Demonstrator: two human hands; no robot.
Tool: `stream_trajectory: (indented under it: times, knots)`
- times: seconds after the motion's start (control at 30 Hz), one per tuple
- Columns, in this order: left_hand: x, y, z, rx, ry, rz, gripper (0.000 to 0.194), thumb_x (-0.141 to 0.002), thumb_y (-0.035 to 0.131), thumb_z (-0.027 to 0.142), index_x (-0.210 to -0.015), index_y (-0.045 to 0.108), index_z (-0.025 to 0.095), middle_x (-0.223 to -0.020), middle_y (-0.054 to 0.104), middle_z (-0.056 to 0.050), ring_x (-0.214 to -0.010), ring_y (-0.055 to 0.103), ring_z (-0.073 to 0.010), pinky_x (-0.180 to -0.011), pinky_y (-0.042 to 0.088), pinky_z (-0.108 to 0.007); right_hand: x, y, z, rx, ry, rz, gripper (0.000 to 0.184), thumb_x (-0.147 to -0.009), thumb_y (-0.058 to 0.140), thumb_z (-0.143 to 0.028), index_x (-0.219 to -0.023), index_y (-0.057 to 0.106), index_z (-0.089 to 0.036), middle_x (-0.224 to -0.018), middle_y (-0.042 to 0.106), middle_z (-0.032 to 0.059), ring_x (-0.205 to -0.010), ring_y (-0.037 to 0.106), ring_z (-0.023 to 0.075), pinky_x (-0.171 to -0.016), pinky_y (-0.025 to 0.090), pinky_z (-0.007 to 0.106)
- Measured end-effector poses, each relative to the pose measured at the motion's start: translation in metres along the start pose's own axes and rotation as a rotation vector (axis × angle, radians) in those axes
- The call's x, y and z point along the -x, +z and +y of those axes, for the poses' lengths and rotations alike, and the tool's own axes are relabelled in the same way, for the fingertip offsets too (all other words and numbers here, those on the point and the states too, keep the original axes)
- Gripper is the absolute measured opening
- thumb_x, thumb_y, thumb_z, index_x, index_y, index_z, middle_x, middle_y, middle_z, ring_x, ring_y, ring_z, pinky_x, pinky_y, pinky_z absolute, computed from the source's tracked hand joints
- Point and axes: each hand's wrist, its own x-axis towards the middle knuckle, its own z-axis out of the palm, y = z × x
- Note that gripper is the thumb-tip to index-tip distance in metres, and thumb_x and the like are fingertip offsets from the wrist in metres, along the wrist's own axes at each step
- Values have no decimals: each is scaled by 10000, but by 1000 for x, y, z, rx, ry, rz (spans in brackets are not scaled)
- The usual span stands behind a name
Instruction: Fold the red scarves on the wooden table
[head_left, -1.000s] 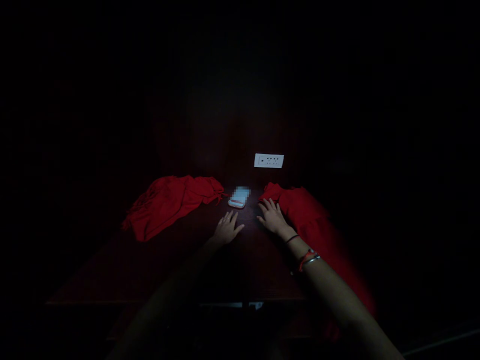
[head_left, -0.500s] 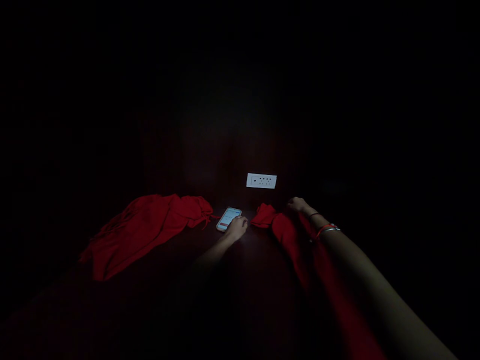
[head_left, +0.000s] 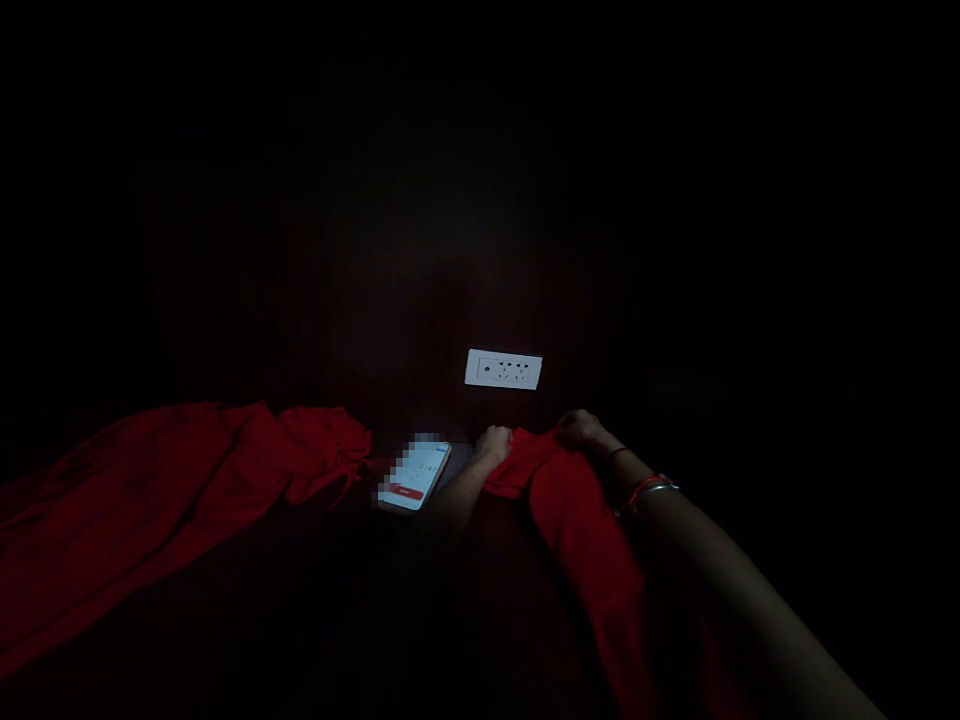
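A length of red cloth (head_left: 585, 530) runs from the middle toward the lower right; the dim light does not show what kind of item it is. At its far left corner my left hand (head_left: 495, 442) is closed on the edge. My right hand (head_left: 582, 428) grips the far edge a little to the right, with bracelets on that wrist. Between the two hands the cloth bunches slightly. Left of my left forearm lies a lit phone (head_left: 414, 478), screen up and partly pixelated.
Another red cloth (head_left: 210, 500), with a thin cord hanging at its near-middle end, stretches along the left. A white socket plate (head_left: 502, 370) is on the dark surface behind. Darkness hides most of the surroundings.
My left hand has left the phone and moved right onto the red cloth's corner. My right hand stays at the cloth's far edge. The view has shifted closer and to the right.
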Motion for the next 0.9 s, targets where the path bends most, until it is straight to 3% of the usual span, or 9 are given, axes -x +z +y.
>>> stream_trajectory:
  times: [0.07, 0.17, 0.3, 0.4, 0.5, 0.6, 0.7, 0.77, 0.9]
  knots:
    - [-2, 3, -3, 9, -39, 91, 256, -803, 388, 138, -979, 564, 197, -969, 573, -55, -884, 530, -122, -735, 394, -203, -2, -1, 3, 21, -2, 34, 321, -711, 508, -202, -1026, 555, -162, -869, 627, 20, -724, 573, 82, -581, 412, 128]
    - [2, 7, -4, 9, -64, 184, 325, -841, 286, 117, -1070, 497, 211, -1051, 510, -68, -925, 504, -126, -757, 382, -212, 0, 5, 4, 81, -24, 37, 355, -729, 489, -212, -1078, 513, -148, -986, 591, 54, -851, 550, 110, -666, 406, 149]
    - [11, 15, 2, -67, -8, 155, 301, -841, 297, 137, -1057, 490, 221, -1022, 492, -72, -877, 519, -149, -722, 401, -239, 8, 17, 3, 178, -83, -34, 344, -697, 528, -229, -1034, 548, -165, -1019, 569, 75, -929, 523, 164, -732, 395, 203]
    - [18, 17, 5, -141, 14, 184, 345, -832, 282, 117, -1121, 447, 207, -1052, 477, -95, -928, 492, -179, -737, 403, -274, 10, 15, -1, 236, -105, -54, 364, -713, 515, -273, -1061, 535, -168, -1085, 521, 108, -982, 490, 209, -775, 387, 269]
    - [25, 12, 4, -175, 176, 224, 429, -815, 296, 108, -1217, 351, 246, -1212, 390, -78, -1085, 378, -202, -844, 350, -325, 14, 0, -9, 263, -113, -52, 406, -758, 461, -306, -1135, 480, -155, -1152, 466, 134, -1054, 435, 232, -829, 358, 309]
    - [32, 5, -1, -189, 413, 76, 397, -828, 326, 206, -1213, 358, 300, -1312, 302, 1, -1203, 213, -208, -952, 222, -394, 31, -13, -20, 266, -167, -127, 491, -792, 405, -381, -1207, 405, -119, -1221, 411, 137, -1121, 373, 215, -896, 305, 278]
    - [40, -4, -5, -188, 277, -142, 360, -839, 308, 336, -1185, 401, 302, -1321, 300, 1, -1224, 163, -255, -943, 161, -506, 62, -15, -30, 242, -214, -254, 625, -796, 321, -495, -1269, 303, -86, -1288, 328, 145, -1171, 310, 218, -936, 262, 279]
    - [49, -13, -7, -182, 190, -161, 376, -843, 293, 356, -1203, 380, 293, -1343, 256, -5, -1230, 147, -261, -938, 148, -526, 84, -11, -35, 231, -189, -260, 665, -791, 270, -538, -1300, 231, -111, -1326, 262, 132, -1203, 245, 237, -952, 237, 333]
    - [81, -43, -17, -251, 278, -56, 403, -833, 332, 321, -1232, 344, 261, -1362, 206, -12, -1240, 120, -238, -962, 113, -500, 121, -6, -42, 232, -98, -125, 656, -786, 234, -560, -1317, 167, -181, -1368, 157, 94, -1229, 120, 298, -936, 186, 486]
